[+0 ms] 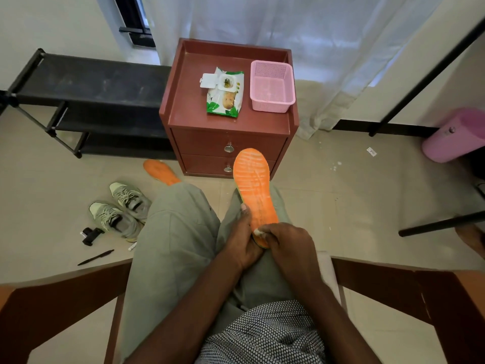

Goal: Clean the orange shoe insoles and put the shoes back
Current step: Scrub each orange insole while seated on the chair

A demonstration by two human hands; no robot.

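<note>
Pale floor tiles run under a red-brown nightstand [183, 111] by a white curtain, with a wipes pack [225, 94] and a pink basket [271, 86] on top. Seated before it, a person holds an orange insole [254, 185] over the lap, the left hand [242, 239] gripping its heel edge while the right hand [286, 243] pinches a white wipe [258, 232] against it. A second insole [160, 172] lies on the floor left of the knee, near two grey shoes [120, 208] beside a black rack [86, 101].

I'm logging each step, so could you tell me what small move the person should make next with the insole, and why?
Probably stroke the white wipe, pinched in the right hand, up the insole toward its toe. The wipe sits at the heel end, the left hand steadies that edge, and the length ahead looks streaked.
</note>
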